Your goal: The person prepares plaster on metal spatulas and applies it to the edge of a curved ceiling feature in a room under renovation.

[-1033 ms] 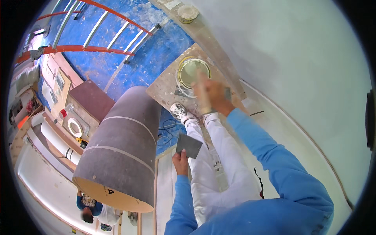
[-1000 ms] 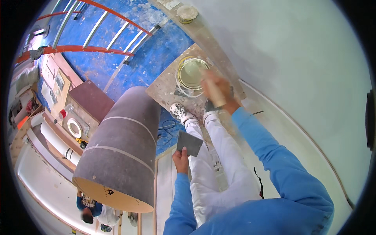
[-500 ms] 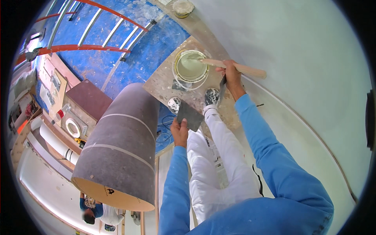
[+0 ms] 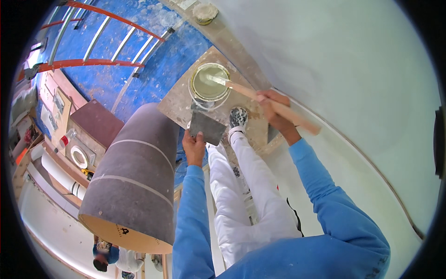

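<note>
My left hand (image 4: 193, 148) grips the near edge of a flat dark grey scraper blade (image 4: 207, 127), held above my left shoe, which it mostly hides. My right hand (image 4: 276, 111) is closed round a long wooden stirring stick (image 4: 244, 90). The stick's far end is coated white and lies over the mouth of a bucket (image 4: 227, 95) holding pale, creamy compound (image 4: 204, 86). Below the right hand shows a second dark blade (image 4: 272, 133), apparently held in the same hand. Another dark flat piece (image 4: 203, 104) lies by the bucket, partly behind the scraper.
The bucket stands on a stained board (image 4: 179, 100) where my right shoe (image 4: 238, 116) rests. A big grey cylinder (image 4: 134, 172) rises at my left. Beyond are a ladder (image 4: 100, 63) and blue floor covering (image 4: 153, 69). A pale wall (image 4: 353, 69) curves along the right. A person (image 4: 111, 253) is at lower left.
The stick's coated tip has shifted further over the bucket, and my right hand has turned and lowered. The left-hand scraper has risen toward the bucket. The whole view has shifted slightly.
</note>
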Motion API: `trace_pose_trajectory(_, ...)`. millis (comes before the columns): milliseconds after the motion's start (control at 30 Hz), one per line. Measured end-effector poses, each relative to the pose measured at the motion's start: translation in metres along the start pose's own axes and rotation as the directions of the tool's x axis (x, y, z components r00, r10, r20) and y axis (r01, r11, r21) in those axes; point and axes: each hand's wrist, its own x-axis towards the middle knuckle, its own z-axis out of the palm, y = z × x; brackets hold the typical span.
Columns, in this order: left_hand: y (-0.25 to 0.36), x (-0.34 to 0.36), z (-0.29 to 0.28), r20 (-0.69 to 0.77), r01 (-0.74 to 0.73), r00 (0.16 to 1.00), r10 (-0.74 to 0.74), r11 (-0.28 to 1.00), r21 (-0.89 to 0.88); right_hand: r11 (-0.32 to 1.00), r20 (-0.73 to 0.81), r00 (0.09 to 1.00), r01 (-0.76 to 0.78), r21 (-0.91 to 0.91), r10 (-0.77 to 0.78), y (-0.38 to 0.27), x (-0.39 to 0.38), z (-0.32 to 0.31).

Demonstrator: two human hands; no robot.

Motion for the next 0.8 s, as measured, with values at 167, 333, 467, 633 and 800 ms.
trace_pose_trajectory(167, -0.033, -0.008, 0.003, 0.035, -0.106, 0.994, 0.103, 0.987, 0.122, 0.912, 0.108, 0.979, 0.2, -0.359, -0.173, 0.033, 0.021, 0.066)
trace_pose_trajectory(333, -0.048, -0.021, -0.001, -0.007, -0.082, 0.996, 0.086, 0.969, 0.232, 0.816, -0.146, 0.811, -0.526, 0.242, 0.566, 0.064, 0.066, 0.073)
trace_pose_trajectory(467, -0.048, -0.027, 0.001, 0.018, -0.096, 0.995, 0.094, 0.981, 0.167, 0.517, 0.152, 0.701, -0.638, 0.571, 0.697, 0.073, 0.057, 0.039)
trace_pose_trajectory(633, -0.056, -0.038, 0.007, -0.014, -0.087, 0.996, 0.089, 0.99, 0.113, 0.838, 0.083, 0.903, -0.423, 0.344, 0.422, 0.002, 0.009, -0.009)
trace_pose_trajectory(800, -0.058, -0.047, 0.007, -0.019, 0.009, 1.0, -0.007, 0.998, 0.064, 0.97, 0.017, 0.976, 0.216, -0.114, -0.215, -0.016, 0.002, 0.012)
